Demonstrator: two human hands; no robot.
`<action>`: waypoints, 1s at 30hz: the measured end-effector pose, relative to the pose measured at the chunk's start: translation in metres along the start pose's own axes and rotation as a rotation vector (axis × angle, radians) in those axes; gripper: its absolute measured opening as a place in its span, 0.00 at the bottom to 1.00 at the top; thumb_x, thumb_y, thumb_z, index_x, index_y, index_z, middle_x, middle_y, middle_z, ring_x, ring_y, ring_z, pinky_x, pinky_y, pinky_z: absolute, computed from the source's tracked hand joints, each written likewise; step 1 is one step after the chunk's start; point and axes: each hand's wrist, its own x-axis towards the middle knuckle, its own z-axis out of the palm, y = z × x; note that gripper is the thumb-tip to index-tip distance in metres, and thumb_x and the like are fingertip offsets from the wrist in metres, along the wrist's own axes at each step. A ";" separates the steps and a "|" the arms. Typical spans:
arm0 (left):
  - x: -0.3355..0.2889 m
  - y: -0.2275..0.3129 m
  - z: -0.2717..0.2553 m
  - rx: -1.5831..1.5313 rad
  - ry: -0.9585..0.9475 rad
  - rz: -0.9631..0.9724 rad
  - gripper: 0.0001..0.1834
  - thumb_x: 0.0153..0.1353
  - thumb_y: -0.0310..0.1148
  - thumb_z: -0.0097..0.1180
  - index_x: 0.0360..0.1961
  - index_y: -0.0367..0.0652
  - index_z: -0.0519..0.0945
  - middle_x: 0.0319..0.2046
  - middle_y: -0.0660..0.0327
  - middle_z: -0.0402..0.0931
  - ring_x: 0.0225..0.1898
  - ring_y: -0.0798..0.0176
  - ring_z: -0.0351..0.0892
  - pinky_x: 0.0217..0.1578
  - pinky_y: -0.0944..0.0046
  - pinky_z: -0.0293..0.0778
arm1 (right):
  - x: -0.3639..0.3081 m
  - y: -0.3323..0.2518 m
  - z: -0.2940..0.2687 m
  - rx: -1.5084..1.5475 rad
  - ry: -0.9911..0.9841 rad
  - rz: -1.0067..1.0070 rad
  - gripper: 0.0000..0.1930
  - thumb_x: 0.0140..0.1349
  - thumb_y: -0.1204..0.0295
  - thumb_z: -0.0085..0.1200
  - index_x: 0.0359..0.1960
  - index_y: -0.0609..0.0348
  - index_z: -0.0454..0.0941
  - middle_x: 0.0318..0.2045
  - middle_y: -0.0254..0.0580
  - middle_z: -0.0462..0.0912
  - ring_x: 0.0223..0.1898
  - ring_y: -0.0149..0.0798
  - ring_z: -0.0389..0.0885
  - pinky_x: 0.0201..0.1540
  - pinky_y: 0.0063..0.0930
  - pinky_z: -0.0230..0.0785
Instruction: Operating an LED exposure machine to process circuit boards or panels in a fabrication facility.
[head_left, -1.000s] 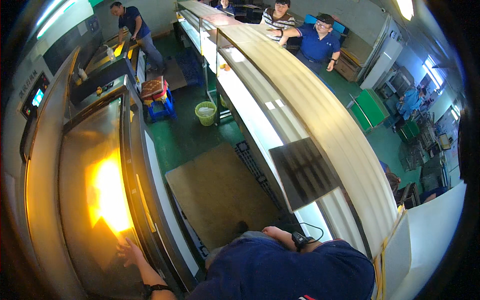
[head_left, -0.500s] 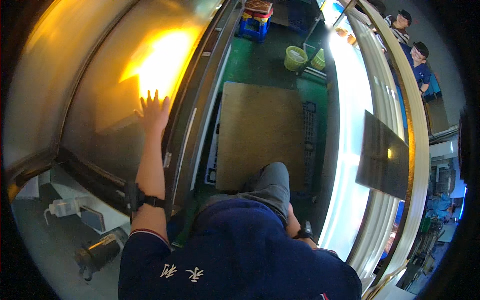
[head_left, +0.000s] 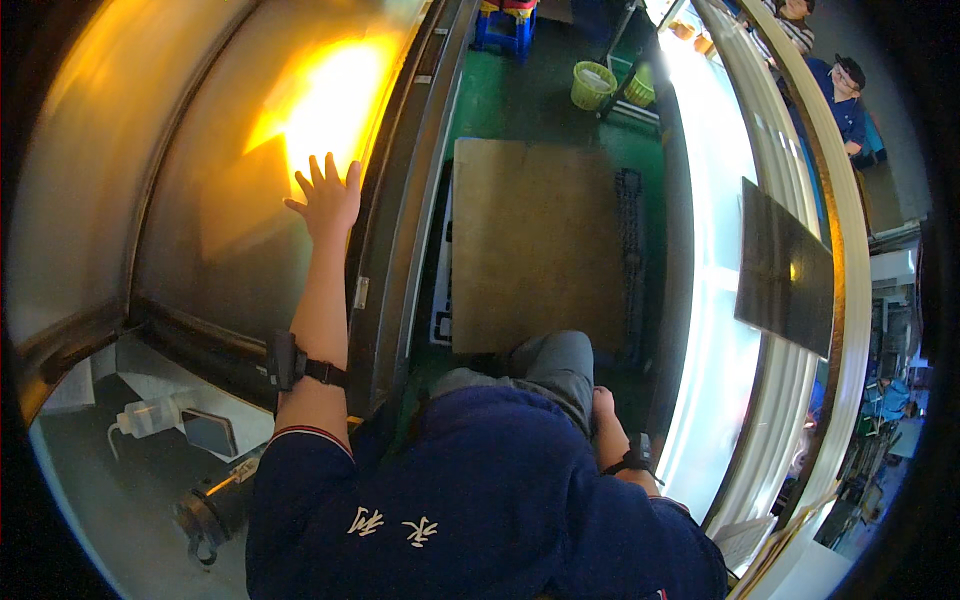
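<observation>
My left hand (head_left: 328, 205) is stretched out with its fingers spread, at a large smooth panel (head_left: 215, 205) in a dark frame. Its fingertips meet the lower edge of a bright yellow glow (head_left: 345, 95) on that panel. Whether the palm presses on the surface or hovers just above it, I cannot make out. Nothing is held in it. My right hand (head_left: 603, 403) hangs low beside my grey trouser leg (head_left: 555, 370), and its fingers are mostly hidden. Each forearm wears a black strapped device (head_left: 288, 362).
A brown board (head_left: 535, 245) lies on the green floor ahead. On the right runs a bright white lit surface (head_left: 715, 240) with a dark plate (head_left: 785, 270) beside it. Yellow-green baskets (head_left: 592, 87) stand beyond. A bottle (head_left: 148, 418) and phone-like device (head_left: 208, 432) lie lower left. Two people are far right.
The view has shifted slightly. My left hand stays spread over the panel, a little closer to its right-hand frame. More of my right forearm and hand shows beside my leg.
</observation>
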 end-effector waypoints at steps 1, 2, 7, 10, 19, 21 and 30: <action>0.000 0.001 0.001 -0.002 0.002 0.008 0.37 0.66 0.63 0.26 0.69 0.52 0.55 0.72 0.58 0.44 0.72 0.44 0.40 0.62 0.24 0.38 | -0.003 0.003 0.002 0.128 0.000 -0.026 0.19 0.58 0.67 0.42 0.44 0.64 0.80 0.44 0.56 0.81 0.49 0.54 0.78 0.52 0.38 0.69; 0.001 0.003 0.001 0.003 -0.007 0.018 0.37 0.66 0.63 0.26 0.69 0.52 0.55 0.72 0.58 0.44 0.72 0.44 0.40 0.62 0.24 0.38 | -0.004 0.007 0.003 0.257 0.003 -0.050 0.19 0.58 0.67 0.41 0.44 0.64 0.80 0.44 0.56 0.81 0.48 0.54 0.78 0.52 0.39 0.69; 0.004 -0.002 0.009 -0.013 0.028 -0.006 0.37 0.66 0.63 0.26 0.69 0.52 0.56 0.71 0.57 0.45 0.72 0.44 0.40 0.62 0.24 0.39 | -0.030 0.003 0.001 0.252 -0.057 -0.080 0.21 0.64 0.60 0.41 0.46 0.65 0.78 0.44 0.56 0.81 0.48 0.53 0.78 0.52 0.39 0.67; 0.002 -0.003 0.006 -0.014 0.023 0.015 0.37 0.66 0.63 0.25 0.69 0.53 0.56 0.71 0.58 0.45 0.72 0.44 0.40 0.62 0.24 0.38 | -0.044 -0.007 0.003 0.223 -0.042 -0.083 0.21 0.65 0.60 0.42 0.46 0.66 0.78 0.44 0.55 0.81 0.49 0.52 0.78 0.52 0.39 0.67; 0.004 -0.007 0.003 -0.031 -0.010 0.001 0.37 0.66 0.63 0.25 0.70 0.53 0.55 0.72 0.59 0.43 0.72 0.46 0.39 0.63 0.25 0.37 | -0.049 0.013 0.001 0.193 0.042 -0.160 0.21 0.65 0.61 0.40 0.43 0.68 0.78 0.42 0.57 0.81 0.46 0.50 0.79 0.49 0.38 0.68; 0.004 -0.003 0.003 -0.038 -0.016 0.013 0.37 0.66 0.63 0.25 0.70 0.53 0.54 0.72 0.59 0.43 0.72 0.46 0.38 0.63 0.25 0.37 | -0.044 0.031 0.008 0.282 0.012 -0.099 0.22 0.65 0.60 0.40 0.43 0.68 0.78 0.43 0.58 0.81 0.47 0.52 0.79 0.50 0.39 0.68; 0.000 -0.008 -0.001 -0.024 -0.031 0.000 0.38 0.66 0.63 0.23 0.70 0.53 0.53 0.72 0.58 0.42 0.72 0.45 0.37 0.63 0.25 0.36 | -0.058 -0.015 -0.010 0.183 0.079 -0.207 0.25 0.66 0.55 0.38 0.40 0.67 0.79 0.40 0.56 0.82 0.43 0.51 0.79 0.46 0.38 0.67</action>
